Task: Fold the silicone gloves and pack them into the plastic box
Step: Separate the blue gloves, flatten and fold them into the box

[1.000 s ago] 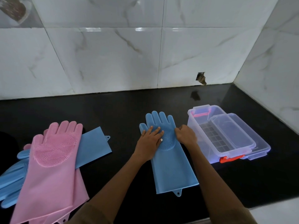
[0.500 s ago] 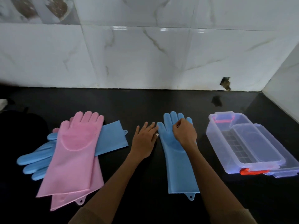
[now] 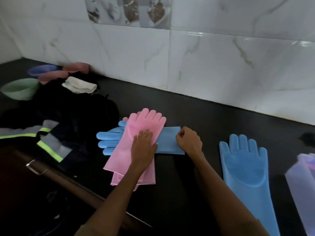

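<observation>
Two pink gloves (image 3: 134, 137) lie stacked on the black counter, across a second blue glove (image 3: 110, 141) that lies sideways beneath them. My left hand (image 3: 144, 147) presses flat on the pink gloves, fingers spread. My right hand (image 3: 189, 139) is closed on the cuff end of that sideways blue glove (image 3: 170, 142). Another blue glove (image 3: 245, 167) lies flat, palm up, alone to the right. The clear plastic box (image 3: 301, 178) shows only partly at the right edge.
Several bowls, green (image 3: 20, 89), purple and pink, stand at the far left by the tiled wall, with a white cloth (image 3: 79, 85). Dark clothing with a reflective stripe (image 3: 49, 145) lies on the left. The counter edge runs diagonally at lower left.
Both hands left the flat blue glove and moved left to the pile. The view swung left, so the box slid to the right edge. My right hand closed on the sideways blue glove's cuff.
</observation>
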